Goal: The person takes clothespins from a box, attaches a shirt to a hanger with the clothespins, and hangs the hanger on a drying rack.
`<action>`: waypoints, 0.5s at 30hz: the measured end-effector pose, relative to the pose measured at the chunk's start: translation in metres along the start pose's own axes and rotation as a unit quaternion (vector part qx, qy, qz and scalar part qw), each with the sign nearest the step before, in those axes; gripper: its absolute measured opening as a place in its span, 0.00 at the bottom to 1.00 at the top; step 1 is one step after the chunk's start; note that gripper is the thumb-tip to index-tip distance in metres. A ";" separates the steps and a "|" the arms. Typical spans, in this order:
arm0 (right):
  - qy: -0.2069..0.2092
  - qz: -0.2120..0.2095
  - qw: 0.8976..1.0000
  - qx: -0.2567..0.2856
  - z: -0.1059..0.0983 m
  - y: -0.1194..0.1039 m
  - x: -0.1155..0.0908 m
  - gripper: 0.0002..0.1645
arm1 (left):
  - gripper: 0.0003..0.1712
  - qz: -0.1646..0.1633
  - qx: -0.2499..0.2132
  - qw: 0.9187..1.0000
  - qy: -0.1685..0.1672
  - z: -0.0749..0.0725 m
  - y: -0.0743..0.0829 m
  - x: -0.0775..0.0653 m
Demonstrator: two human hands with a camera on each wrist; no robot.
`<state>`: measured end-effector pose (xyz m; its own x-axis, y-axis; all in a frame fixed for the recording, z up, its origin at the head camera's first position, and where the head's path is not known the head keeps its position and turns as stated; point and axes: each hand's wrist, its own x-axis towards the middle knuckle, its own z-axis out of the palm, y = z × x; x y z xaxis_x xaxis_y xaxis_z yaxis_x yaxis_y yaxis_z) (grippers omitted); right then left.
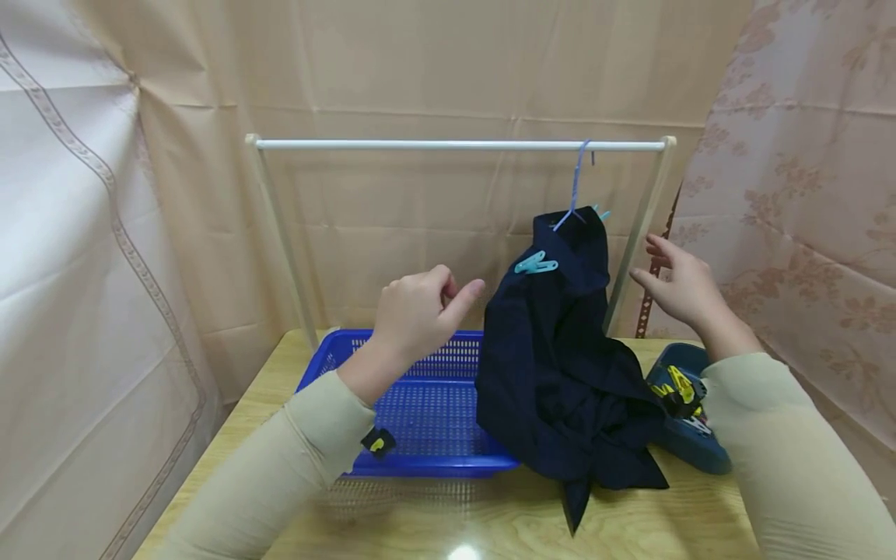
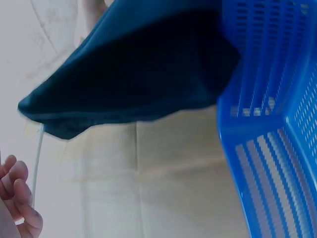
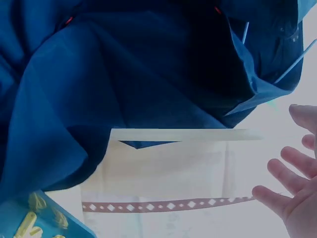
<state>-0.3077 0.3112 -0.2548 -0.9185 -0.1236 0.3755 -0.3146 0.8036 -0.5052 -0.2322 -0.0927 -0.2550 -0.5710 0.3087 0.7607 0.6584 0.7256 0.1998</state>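
A dark navy garment (image 1: 560, 350) hangs bunched from a blue hanger (image 1: 575, 183) near the right end of a white rail (image 1: 420, 145). One light-blue clothespin (image 1: 536, 264) sits on its front, and part of another light-blue clip (image 1: 602, 212) shows behind. My left hand (image 1: 423, 307) is in the air left of the garment, over the blue basket (image 1: 399, 467); its fingers are loosely curled with the thumb out, holding nothing. On the garment's other side, by the rack's right post (image 1: 637, 233), my right hand (image 1: 679, 284) has its fingers spread apart and touches nothing.
The blue mesh basket stands on the wooden table (image 1: 392, 529), beneath the rack. At the right, a dark-blue tray (image 1: 707, 459) holds yellow and other clips (image 1: 680, 381). Cloth curtains (image 1: 392, 70) surround the table at back and sides. The garment's lower part drapes over the basket's right side.
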 end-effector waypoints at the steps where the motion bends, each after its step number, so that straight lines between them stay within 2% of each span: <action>1: 0.001 -0.005 1.000 -0.007 -0.001 -0.002 -0.002 0.45 | 0.23 0.007 0.001 1.000 -0.001 -0.004 -0.003 -0.001; 9: 0.013 -0.074 0.995 -0.065 -0.008 -0.013 -0.018 0.42 | 0.15 0.076 0.027 0.996 -0.021 -0.025 -0.032 -0.012; 15: 0.015 -0.098 0.991 -0.092 -0.009 -0.016 -0.034 0.41 | 0.15 0.069 0.061 0.994 -0.059 -0.034 -0.047 -0.022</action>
<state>-0.2694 0.3074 -0.2521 -0.8356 -0.2733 0.4765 -0.4351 0.8589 -0.2702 -0.2340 -0.1552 -0.2600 -0.5369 0.4750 0.6972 0.6749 0.7377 0.0170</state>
